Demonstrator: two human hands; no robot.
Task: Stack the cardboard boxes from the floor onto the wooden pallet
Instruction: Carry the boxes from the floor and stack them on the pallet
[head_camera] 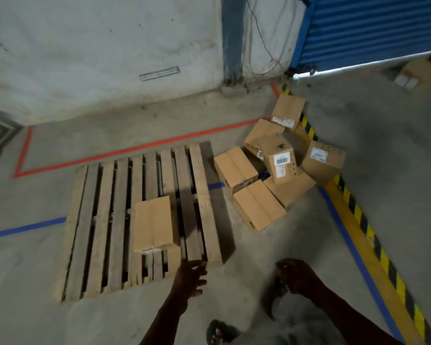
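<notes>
A wooden pallet (105, 220) lies on the concrete floor at centre left. One cardboard box (153, 224) rests flat on its near right part. To the pallet's right, several cardboard boxes (259, 207) lie in a loose heap on the floor, one with a barcode label (279, 159) standing on end. My left hand (190, 278) hovers empty, fingers apart, just off the pallet's near right corner. My right hand (297, 276) hangs over bare floor with fingers curled loosely and nothing in it.
A yellow-and-black striped kerb (373, 242) with blue tape runs along the right behind the heap. Red tape (135, 150) marks the floor beyond the pallet. A blue roller shutter (371, 28) stands partly raised at top right. My sandalled foot (219, 332) is at the bottom.
</notes>
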